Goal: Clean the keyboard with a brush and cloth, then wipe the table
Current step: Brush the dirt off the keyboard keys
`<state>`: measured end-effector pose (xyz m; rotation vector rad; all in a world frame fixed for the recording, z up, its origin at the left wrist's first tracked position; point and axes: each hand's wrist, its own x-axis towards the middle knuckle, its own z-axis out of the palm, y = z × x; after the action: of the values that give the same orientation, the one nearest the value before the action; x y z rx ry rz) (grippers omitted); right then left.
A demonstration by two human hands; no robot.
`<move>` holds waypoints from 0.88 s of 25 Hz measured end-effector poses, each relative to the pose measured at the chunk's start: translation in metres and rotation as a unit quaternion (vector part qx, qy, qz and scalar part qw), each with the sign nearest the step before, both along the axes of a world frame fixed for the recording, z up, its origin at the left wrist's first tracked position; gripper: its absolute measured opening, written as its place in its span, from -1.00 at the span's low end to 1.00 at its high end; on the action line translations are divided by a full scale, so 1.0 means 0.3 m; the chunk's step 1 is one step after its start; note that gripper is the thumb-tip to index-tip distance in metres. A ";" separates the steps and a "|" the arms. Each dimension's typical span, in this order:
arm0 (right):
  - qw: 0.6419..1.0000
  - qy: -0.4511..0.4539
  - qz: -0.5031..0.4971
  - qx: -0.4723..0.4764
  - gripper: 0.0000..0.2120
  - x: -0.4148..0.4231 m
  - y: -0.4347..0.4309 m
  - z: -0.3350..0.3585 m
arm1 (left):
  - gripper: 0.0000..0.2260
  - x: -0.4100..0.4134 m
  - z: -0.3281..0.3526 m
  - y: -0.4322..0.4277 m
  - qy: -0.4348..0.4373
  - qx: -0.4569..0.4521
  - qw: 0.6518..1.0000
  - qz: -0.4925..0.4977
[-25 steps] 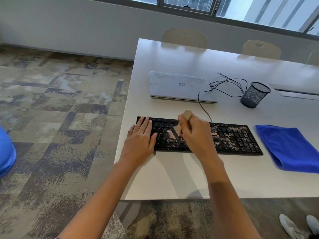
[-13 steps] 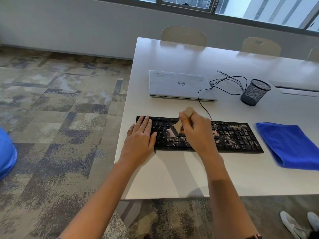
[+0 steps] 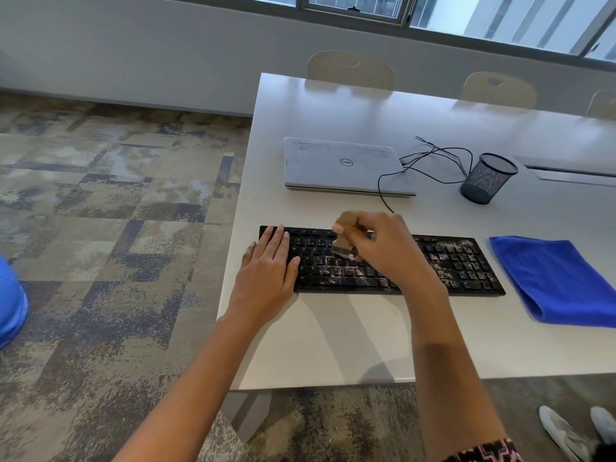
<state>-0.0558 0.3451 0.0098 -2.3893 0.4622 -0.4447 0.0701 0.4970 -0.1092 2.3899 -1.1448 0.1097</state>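
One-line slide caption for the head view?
The right hand holds a brush to the dusty keyboard while the left hand rests flat on its end.
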 end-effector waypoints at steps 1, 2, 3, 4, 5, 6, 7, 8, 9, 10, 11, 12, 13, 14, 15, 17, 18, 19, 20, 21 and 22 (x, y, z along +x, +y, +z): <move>1.000 -0.005 0.009 0.015 -0.86 0.006 -0.001 -0.003 | -0.35 0.000 0.000 0.001 0.000 0.000 1.000 0.001; 0.999 -0.015 0.010 0.037 -0.88 0.009 -0.004 -0.001 | -0.35 0.001 0.000 0.001 -0.001 0.000 1.000 0.001; 0.998 -0.027 0.003 0.057 -0.90 0.006 -0.012 0.003 | -0.34 0.001 0.001 0.001 -0.003 0.001 1.000 0.001; 0.997 -0.037 -0.011 0.067 -0.91 -0.002 -0.024 0.009 | -0.34 0.000 0.002 0.000 -0.004 0.001 1.000 0.001; 0.997 -0.041 -0.030 0.060 -0.92 -0.014 -0.038 0.018 | -0.34 -0.002 0.003 -0.001 -0.005 0.001 1.000 0.001; 0.997 -0.036 -0.050 0.038 -0.92 -0.026 -0.054 0.025 | -0.34 -0.003 0.003 0.001 -0.004 0.000 1.000 0.001; 0.997 -0.022 -0.069 0.009 -0.93 -0.038 -0.065 0.032 | -0.35 -0.004 0.003 0.002 -0.003 0.000 1.000 0.001; 0.996 -0.008 -0.086 -0.012 -0.93 -0.046 -0.074 0.033 | -0.35 -0.004 0.003 0.003 -0.001 0.000 1.000 -0.001; 0.995 0.003 -0.099 -0.023 -0.93 -0.050 -0.081 0.027 | -0.35 -0.004 0.003 0.002 -0.001 0.000 1.000 -0.002; 0.994 0.008 -0.104 -0.025 -0.92 -0.048 -0.078 0.016 | -0.35 -0.004 0.002 0.001 0.000 0.000 1.000 -0.002; 0.995 0.010 -0.098 -0.021 -0.91 -0.042 -0.066 0.004 | -0.35 -0.003 0.000 0.002 -0.001 0.000 1.000 0.000; 0.996 0.007 -0.085 -0.015 -0.90 -0.034 -0.049 -0.006 | -0.35 -0.003 0.000 0.001 -0.001 -0.001 1.000 0.001; 0.998 0.000 -0.067 -0.008 -0.91 -0.025 -0.035 -0.016 | -0.35 -0.002 -0.001 0.001 -0.001 -0.002 1.000 0.002; 0.998 -0.016 -0.055 0.008 -0.92 -0.018 -0.027 -0.026 | -0.35 -0.001 -0.001 0.002 -0.001 -0.003 1.000 0.002; 0.998 -0.038 -0.051 0.028 -0.94 -0.015 -0.025 -0.027 | -0.35 -0.001 -0.001 0.001 -0.001 -0.004 1.000 0.001; 0.994 -0.075 -0.073 0.038 -0.94 -0.015 -0.041 -0.018 | -0.36 -0.002 0.001 -0.001 -0.003 -0.001 1.000 0.000; 0.992 -0.082 -0.092 0.020 -0.94 -0.019 -0.050 -0.011 | -0.37 -0.003 0.002 -0.002 -0.004 0.001 1.000 0.001; 0.990 -0.081 -0.112 -0.007 -0.93 -0.023 -0.056 -0.008 | -0.39 -0.004 0.002 -0.001 -0.004 0.002 1.000 0.002; 0.988 -0.076 -0.130 -0.029 -0.91 -0.026 -0.058 -0.008 | -0.41 -0.003 0.001 -0.001 -0.004 0.002 1.000 0.002; 0.987 -0.068 -0.139 -0.043 -0.90 -0.027 -0.054 -0.013 | -0.42 -0.003 0.001 0.000 -0.003 0.002 1.000 0.001; 0.988 -0.058 -0.136 -0.049 -0.89 -0.026 -0.044 -0.022 | -0.42 -0.004 0.001 0.001 -0.003 0.002 1.000 0.001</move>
<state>-0.0635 0.3319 0.0033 -2.3862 0.7328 -0.7399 0.0689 0.4973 -0.1088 2.3955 -1.1459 0.1163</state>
